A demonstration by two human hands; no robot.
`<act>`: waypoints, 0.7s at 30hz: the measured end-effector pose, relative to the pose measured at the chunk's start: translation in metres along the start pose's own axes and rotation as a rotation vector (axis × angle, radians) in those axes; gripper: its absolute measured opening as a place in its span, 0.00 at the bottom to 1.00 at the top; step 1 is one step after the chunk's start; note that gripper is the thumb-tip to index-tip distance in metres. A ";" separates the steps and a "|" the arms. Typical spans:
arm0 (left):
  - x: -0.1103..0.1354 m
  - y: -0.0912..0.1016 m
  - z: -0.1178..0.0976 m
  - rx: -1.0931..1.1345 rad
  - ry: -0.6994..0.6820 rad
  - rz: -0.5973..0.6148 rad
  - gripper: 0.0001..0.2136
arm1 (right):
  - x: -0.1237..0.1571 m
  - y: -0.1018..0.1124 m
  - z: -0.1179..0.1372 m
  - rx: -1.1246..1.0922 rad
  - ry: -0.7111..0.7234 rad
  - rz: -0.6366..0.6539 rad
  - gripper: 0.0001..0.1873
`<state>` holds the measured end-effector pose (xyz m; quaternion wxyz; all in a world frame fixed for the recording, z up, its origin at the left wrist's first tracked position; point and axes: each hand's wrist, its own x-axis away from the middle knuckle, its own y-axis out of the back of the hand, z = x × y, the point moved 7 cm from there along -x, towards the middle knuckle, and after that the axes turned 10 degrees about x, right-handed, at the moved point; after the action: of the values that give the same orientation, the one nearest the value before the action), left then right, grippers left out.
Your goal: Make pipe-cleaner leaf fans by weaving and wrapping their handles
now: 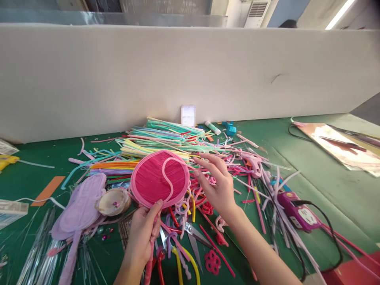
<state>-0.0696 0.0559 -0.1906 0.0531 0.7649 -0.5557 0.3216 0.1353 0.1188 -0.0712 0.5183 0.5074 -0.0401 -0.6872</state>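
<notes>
My left hand [144,233] grips the handle of a round pink fan [158,179] edged with light pink pipe cleaner, holding it upright over the green table [320,178]. A thin pink strand curves across the fan's face. My right hand [216,183] hovers just right of the fan's rim, fingers spread and holding nothing. Below both hands lie loose pipe cleaners [178,253] and scissors [192,237].
A heap of coloured pipe cleaners [160,138] lies behind the fan. A purple fan [80,206] and a shell dish [113,202] sit at left. A purple glue gun [297,211] with a black cord lies at right. A white partition [178,75] closes the back.
</notes>
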 end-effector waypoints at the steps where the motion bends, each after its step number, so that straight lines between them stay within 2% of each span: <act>1: 0.000 -0.001 0.000 0.001 -0.002 0.006 0.24 | 0.002 -0.002 0.003 0.015 0.020 0.019 0.15; 5: 0.003 -0.008 0.001 -0.042 -0.016 0.050 0.23 | 0.006 -0.020 0.020 0.153 0.169 0.209 0.24; 9: 0.013 -0.012 -0.004 -0.097 -0.096 0.033 0.23 | 0.002 -0.032 0.028 0.268 0.225 0.328 0.21; 14: 0.017 -0.011 -0.006 -0.124 -0.131 0.007 0.22 | 0.001 -0.038 0.027 0.284 0.207 0.363 0.22; 21: 0.013 -0.010 -0.003 -0.097 -0.156 -0.022 0.21 | 0.009 -0.040 0.028 0.304 0.124 0.335 0.22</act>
<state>-0.0601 0.0506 -0.1785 0.0500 0.7902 -0.5646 0.2330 0.0878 0.1173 -0.0870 0.5442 0.6070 -0.1949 -0.5453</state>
